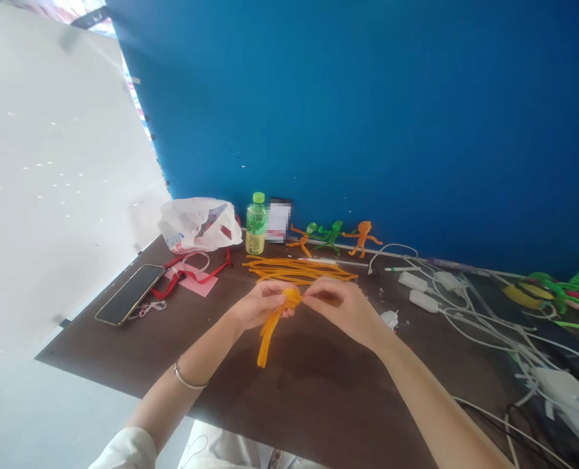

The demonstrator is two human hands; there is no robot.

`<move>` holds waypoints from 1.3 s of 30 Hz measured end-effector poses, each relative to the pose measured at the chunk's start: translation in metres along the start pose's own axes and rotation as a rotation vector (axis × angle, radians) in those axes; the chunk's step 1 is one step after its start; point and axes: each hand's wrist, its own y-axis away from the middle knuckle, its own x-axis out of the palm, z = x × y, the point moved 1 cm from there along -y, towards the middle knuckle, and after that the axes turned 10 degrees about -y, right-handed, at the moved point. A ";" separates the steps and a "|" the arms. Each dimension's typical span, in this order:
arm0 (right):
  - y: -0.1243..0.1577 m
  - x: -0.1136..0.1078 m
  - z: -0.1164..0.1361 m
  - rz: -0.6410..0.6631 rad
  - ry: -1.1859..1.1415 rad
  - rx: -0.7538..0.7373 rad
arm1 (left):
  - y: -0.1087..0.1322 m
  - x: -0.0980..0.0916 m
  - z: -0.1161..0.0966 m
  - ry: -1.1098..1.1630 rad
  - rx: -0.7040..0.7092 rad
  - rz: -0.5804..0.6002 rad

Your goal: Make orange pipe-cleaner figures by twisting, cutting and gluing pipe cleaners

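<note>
My left hand (262, 305) grips a bundle of orange pipe cleaners (271, 332) just below its twisted, knob-like top, and the loose ends hang down toward the dark tabletop. My right hand (338, 306) pinches that top from the other side, its fingertips on the fuzzy orange twist. Beyond both hands lies a loose pile of straight orange pipe cleaners (294, 268). Small pipe-cleaner figures in orange (362, 238) and green (331, 236) stand at the back of the table.
A green-capped bottle (256, 225) and a white plastic bag (198, 225) stand against the blue wall (367, 111). A phone (129, 294) and a red lanyard (191, 273) lie at the left. White cables (484, 319) and adapters (567, 397) sprawl across the right side.
</note>
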 end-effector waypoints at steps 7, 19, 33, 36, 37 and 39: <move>-0.005 0.003 -0.010 0.022 -0.185 0.138 | -0.001 -0.005 0.006 0.091 -0.075 0.026; -0.008 0.014 -0.038 0.086 -0.438 0.295 | -0.005 -0.014 0.019 0.102 -0.144 -0.027; -0.004 0.026 -0.069 0.070 -0.810 0.423 | -0.010 -0.015 0.030 -0.048 -0.187 -0.181; -0.002 0.032 -0.078 0.007 -0.902 0.449 | -0.010 -0.016 0.034 -0.074 -0.220 -0.233; -0.001 0.034 -0.081 -0.020 -0.926 0.452 | -0.009 -0.016 0.034 -0.089 -0.227 -0.237; -0.001 0.038 -0.086 -0.073 -0.962 0.450 | -0.007 -0.015 0.033 -0.126 -0.218 -0.222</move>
